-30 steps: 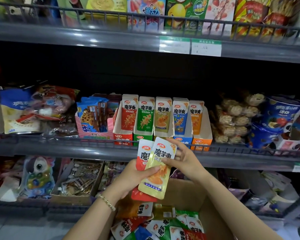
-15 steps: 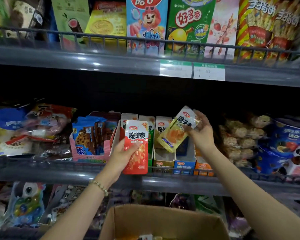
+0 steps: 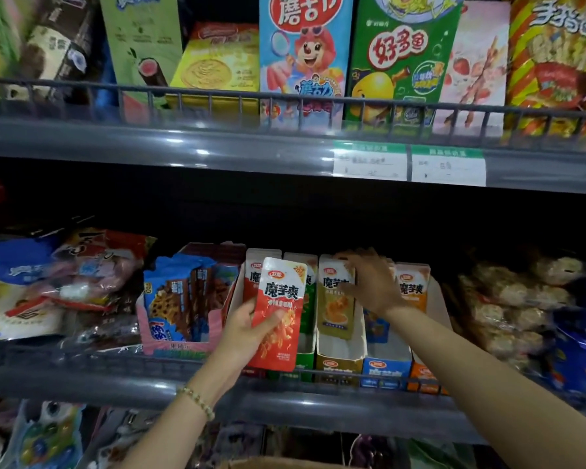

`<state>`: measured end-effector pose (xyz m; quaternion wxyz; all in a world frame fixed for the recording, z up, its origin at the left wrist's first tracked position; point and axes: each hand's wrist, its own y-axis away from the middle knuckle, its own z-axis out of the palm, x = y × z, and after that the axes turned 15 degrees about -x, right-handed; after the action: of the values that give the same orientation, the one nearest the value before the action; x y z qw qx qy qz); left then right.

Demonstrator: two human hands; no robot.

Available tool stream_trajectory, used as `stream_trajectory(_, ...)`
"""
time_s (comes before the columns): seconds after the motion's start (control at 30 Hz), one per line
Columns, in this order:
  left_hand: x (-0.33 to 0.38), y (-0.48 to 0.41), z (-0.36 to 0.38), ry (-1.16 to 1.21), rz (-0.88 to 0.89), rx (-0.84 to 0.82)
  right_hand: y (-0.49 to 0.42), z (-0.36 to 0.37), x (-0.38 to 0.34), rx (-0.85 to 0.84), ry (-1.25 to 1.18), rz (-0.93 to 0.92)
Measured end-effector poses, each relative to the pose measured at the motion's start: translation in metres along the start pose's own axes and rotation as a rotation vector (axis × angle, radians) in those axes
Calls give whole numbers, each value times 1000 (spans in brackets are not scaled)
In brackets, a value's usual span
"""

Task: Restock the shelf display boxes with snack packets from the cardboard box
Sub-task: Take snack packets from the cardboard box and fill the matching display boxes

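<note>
Both hands are up at the grey metal middle shelf [image 3: 115, 377], and each has a packet. Our left hand [image 3: 242, 336] grips a red foil snack packet [image 3: 279, 313] by its lower left edge, thumb across the front. Our right hand [image 3: 369, 286] is curled over the top of a mustard-yellow snack packet [image 3: 335, 306], which already stands in the yellow cardboard display box [image 3: 339, 353]. That hand is blurred, so we judge rather than see that it pinches the packet's top edge.

What the next move turns on is the red packet. It stands upright with its long axis vertical, in front of the row of boxes, overlapping the green box and the right part of the red-packet display box [image 3: 237, 296]. Its slot lies just behind it and a little to the left, where matching red packets [image 3: 256, 275] show above its top edge. Our left hand is the nearer one and already has it. We judge it only needs lifting over the box front, shifting left and sliding down.

Only the rim of the brown cardboard box [image 3: 285, 463] shows, at the bottom edge of the view, below both arms
</note>
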<state>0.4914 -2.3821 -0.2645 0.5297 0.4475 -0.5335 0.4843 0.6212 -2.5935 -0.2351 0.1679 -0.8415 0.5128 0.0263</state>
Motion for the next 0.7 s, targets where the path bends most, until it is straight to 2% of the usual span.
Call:
stream_trajectory(0.2, -5, 3, 0, -20, -9, -4, 1, 8, 3, 84, 81, 26)
stream_trajectory(0.27, -4, 5, 1, -18, -6, -8, 6, 7, -8, 149, -73, 30)
stream_trajectory(0.33, -3, 8, 1, -7, -2, 11, 14, 1, -30, 147, -449, -14)
stream_trajectory(0.4, -3, 10, 1, -3, 2, 30, 28, -9, -56, 17, -770, -114)
stream_trajectory(0.53, 1, 16, 1, -19, 28, 15, 44, -13, -85, -352, -957, -258)
stream_trajectory(0.7, 6, 26, -10, -78, 98, 4, 42, -16, -95, -462, -1036, -207)
